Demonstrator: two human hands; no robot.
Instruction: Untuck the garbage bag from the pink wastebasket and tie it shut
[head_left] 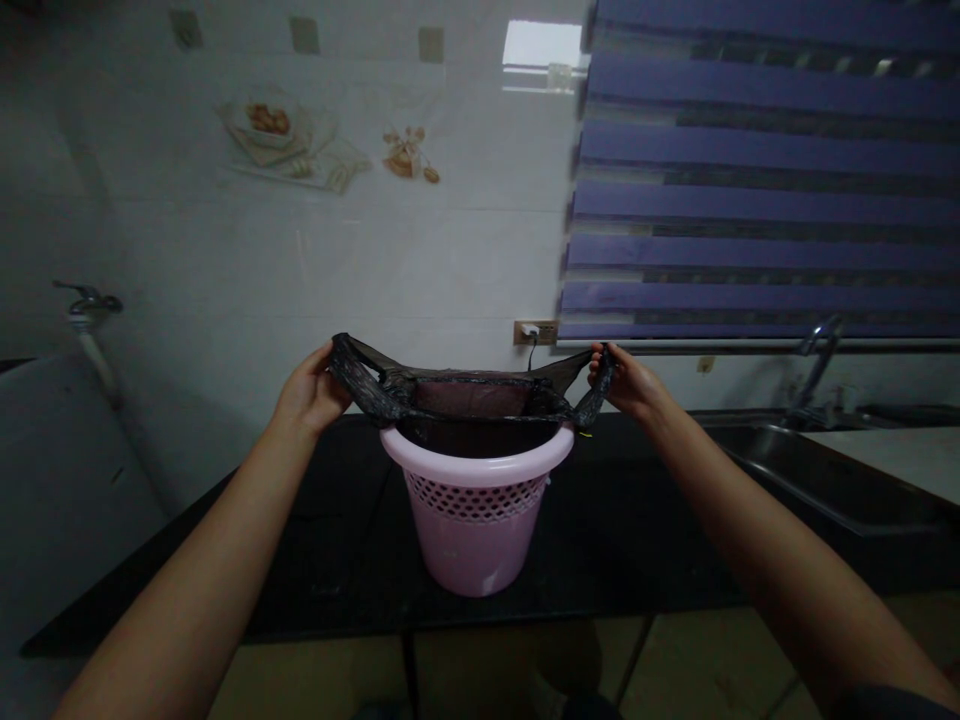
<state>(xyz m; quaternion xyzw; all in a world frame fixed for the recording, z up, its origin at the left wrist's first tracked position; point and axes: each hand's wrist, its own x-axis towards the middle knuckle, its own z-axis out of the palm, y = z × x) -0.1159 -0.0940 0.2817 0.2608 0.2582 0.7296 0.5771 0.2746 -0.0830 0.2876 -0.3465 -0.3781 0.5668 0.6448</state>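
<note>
A pink plastic waste bin (475,520) with a perforated band stands on a black countertop (637,540). A black plastic bag (465,392) is stretched open just above the bin's rim, its lower part hanging inside. My left hand (309,392) is closed on the bag's left handle. The right handle is pinched by my right hand (628,384). Both hands pull the bag's mouth apart at the height of the rim.
A steel sink (810,470) with a tap (819,350) is set in the counter at the right. A purple striped blind (757,170) hangs above it. A wall socket (534,331) sits behind the bin. Another tap (88,300) juts from the tiled wall at left.
</note>
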